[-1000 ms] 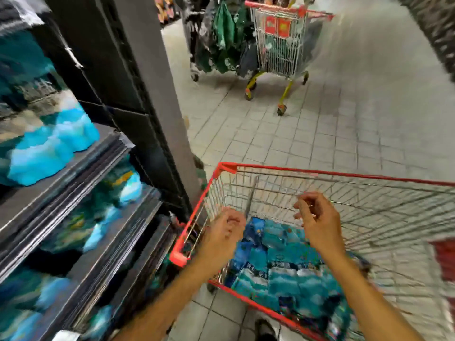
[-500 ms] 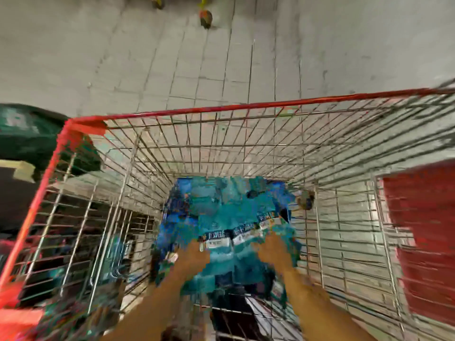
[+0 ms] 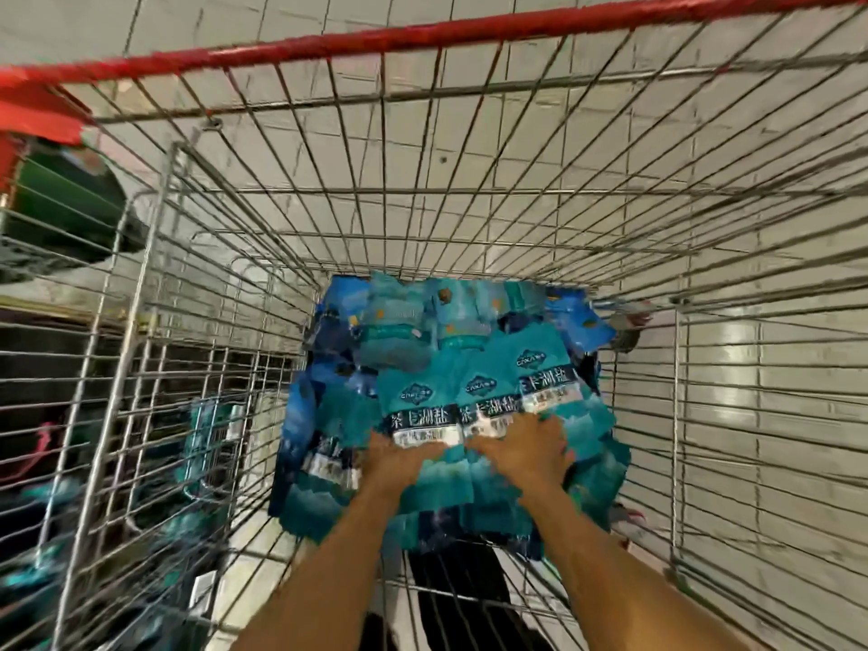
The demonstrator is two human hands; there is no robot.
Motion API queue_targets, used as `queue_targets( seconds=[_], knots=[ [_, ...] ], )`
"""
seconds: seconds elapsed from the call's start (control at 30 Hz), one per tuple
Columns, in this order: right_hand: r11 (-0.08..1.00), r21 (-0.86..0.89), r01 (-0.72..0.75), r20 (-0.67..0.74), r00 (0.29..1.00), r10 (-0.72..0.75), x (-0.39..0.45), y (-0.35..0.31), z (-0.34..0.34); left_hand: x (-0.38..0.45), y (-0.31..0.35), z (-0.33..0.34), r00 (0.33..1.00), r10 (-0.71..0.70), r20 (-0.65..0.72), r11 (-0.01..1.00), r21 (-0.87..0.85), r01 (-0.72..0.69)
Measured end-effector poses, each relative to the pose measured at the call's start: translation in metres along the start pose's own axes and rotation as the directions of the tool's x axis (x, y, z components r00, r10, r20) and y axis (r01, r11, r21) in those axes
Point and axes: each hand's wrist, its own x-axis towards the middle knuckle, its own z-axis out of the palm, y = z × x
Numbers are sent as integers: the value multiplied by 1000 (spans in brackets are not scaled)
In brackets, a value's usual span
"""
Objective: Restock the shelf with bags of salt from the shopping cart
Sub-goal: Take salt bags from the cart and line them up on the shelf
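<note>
Lying flat in the shopping cart (image 3: 540, 148), the bags of salt (image 3: 418, 406) run lengthwise away from the person, tops pointing away. Both arms reach down; the left hand (image 3: 399, 458) and right hand (image 3: 526, 446) rest side by side, palms down, on the nearest bags, though blur hides whether the fingers grip.

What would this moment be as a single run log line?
phase: reaching into shopping cart | left hand: on salt bags | right hand: on salt bags | grip: unclear, blurred | lifted: none yet

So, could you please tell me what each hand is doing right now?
Left hand: on the salt bags; grip cannot be told.
Right hand: same, fingers blurred.
</note>
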Motion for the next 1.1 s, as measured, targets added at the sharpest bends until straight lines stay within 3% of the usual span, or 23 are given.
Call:
queue_targets(
  seconds=[0.1, 0.3, 0.43, 0.57, 0.63, 0.73, 0.97, 1.1],
  knots=[
    [972, 231, 35, 25, 999, -42, -5, -2, 2, -3, 1, -11, 999, -2, 37, 1000, -1, 2],
    [916, 393, 79, 90, 988, -124, -25, 13, -21, -30, 10, -54, 990, 82, 112, 996, 27, -85],
    [804, 588, 93, 180, 953, -242, -68, 30, -56, -86, 23, -95, 965, 210, 155, 978, -10, -211],
    [646, 748, 154, 79, 945, -316, -132, 32, -83, -159, 29, -145, 933, 324, 153, 943, -125, -307],
    [521, 835, 179, 31, 929, -369, -170, 27, -95, -199, 26, -171, 920, 382, 88, 909, -217, -356],
    [394, 878, 272, -60, 879, -473, -239, 19, -111, -258, 11, -212, 883, 469, -7, 822, -362, -440],
    [190, 889, 417, -191, 713, -674, -377, -15, -124, -376, -53, -308, 711, 666, -225, 531, -526, -664],
    [81, 863, 498, -240, 547, -802, -446, -52, -115, -435, -107, -361, 590, 706, -392, 341, -541, -768]
  ],
)
